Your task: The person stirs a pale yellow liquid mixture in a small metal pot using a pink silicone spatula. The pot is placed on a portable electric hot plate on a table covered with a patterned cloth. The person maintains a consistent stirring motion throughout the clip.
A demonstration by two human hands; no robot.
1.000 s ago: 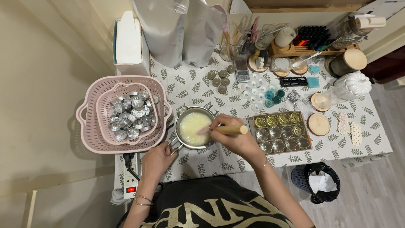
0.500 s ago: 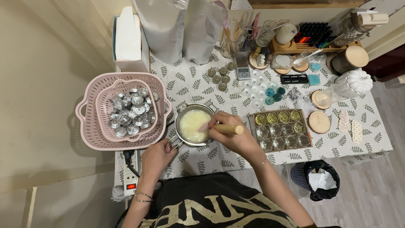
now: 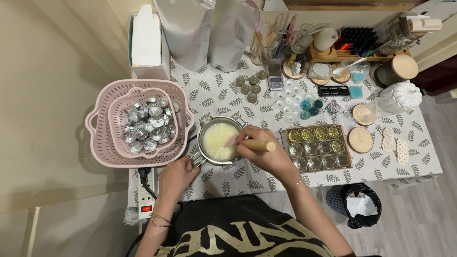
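1 pot (image 3: pixel 218 141), 2 pink baskets (image 3: pixel 102 152), 4 green candles (image 3: pixel 250 88), 1 mould tray (image 3: pixel 316 148), 2 pouches (image 3: pixel 209 33)

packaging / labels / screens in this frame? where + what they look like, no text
Two silver-grey pouches: back of table, upright side by side, tall and matte.
White box: back left corner, above the pink basket, upright rectangle with a blue-edged side.
Small digital scale: back centre, right of the pouches, grey square with a small display.
Black label strip: right of the scale, flat, narrow rectangle with light print.
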